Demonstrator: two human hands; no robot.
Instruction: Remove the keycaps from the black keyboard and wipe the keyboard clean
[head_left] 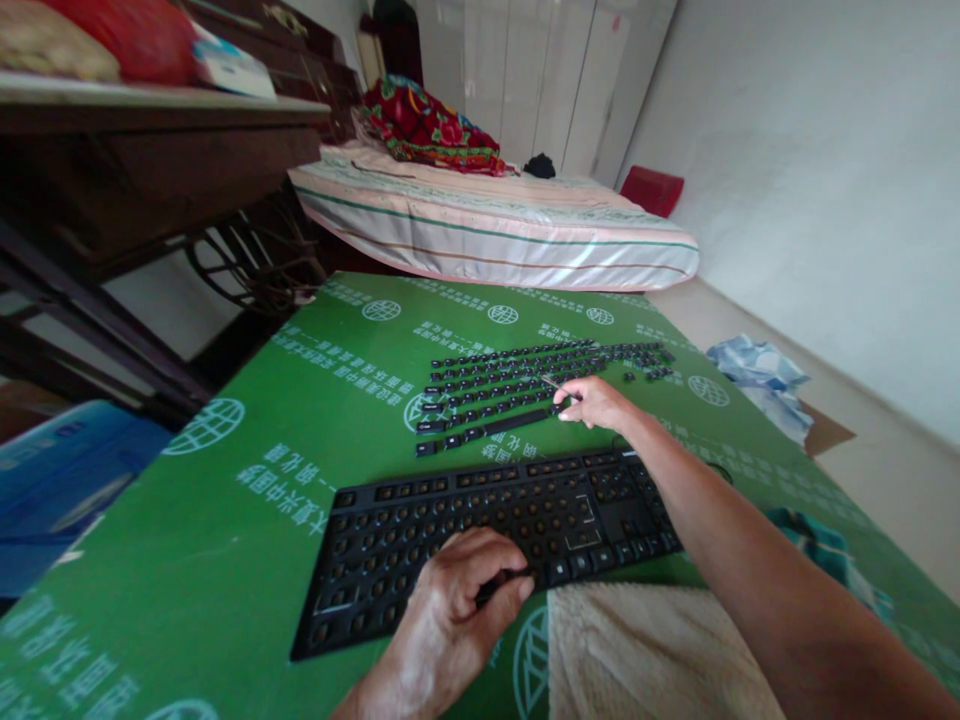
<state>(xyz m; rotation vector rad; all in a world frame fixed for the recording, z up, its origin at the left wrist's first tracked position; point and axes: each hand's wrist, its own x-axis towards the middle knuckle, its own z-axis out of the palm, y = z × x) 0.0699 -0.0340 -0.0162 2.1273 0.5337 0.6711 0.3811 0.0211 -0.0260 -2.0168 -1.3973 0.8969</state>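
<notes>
A black keyboard (390,550) lies on the green tabletop, most of its key sockets bare. Several keycaps still sit along its front row at the right. My left hand (457,600) is closed at the keyboard's front edge, thumb in front and fingers curled over the top, gripping it. Beyond the keyboard, loose black keycaps (480,390) are laid out in rows, with the long spacebar (516,423) in the nearest row. My right hand (592,402) pinches a thin metallic tool (552,383), its tip over the keycap rows. The tool's exact kind is too small to tell.
A beige cloth (645,655) lies at the front edge, under my right forearm. A teal checked cloth (817,545) is at the right. A bed (495,225) stands behind the green table (262,530). On the left are a dark wooden desk (150,140) and a blue container (67,480).
</notes>
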